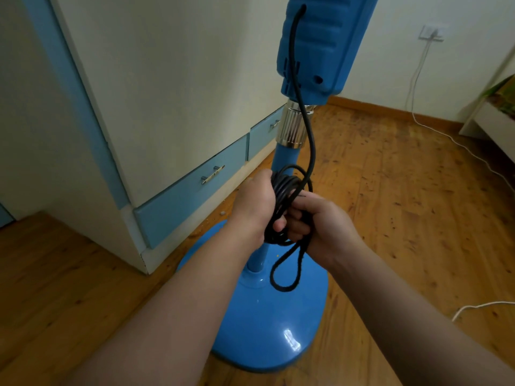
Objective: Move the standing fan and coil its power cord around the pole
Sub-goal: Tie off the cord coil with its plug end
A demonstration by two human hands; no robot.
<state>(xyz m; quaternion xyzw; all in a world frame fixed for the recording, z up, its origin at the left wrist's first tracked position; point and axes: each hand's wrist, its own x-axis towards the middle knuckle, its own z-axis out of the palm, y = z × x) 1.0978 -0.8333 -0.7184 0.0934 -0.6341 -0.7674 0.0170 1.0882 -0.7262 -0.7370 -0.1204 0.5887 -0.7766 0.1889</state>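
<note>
A blue standing fan stands in front of me, its pole rising from a round glossy base to the blue motor housing. A black power cord runs down from the housing into several coils wound around the pole at mid height. My left hand grips the bundle of coils against the pole. My right hand holds the cord just right of the pole, fingers curled round it. A loose loop of cord hangs below my hands over the base. The plug is hidden.
A cream wardrobe with blue drawers stands close on the left of the fan. A white cable trails from a wall socket across the wooden floor on the right. A white piece of furniture sits at the far right.
</note>
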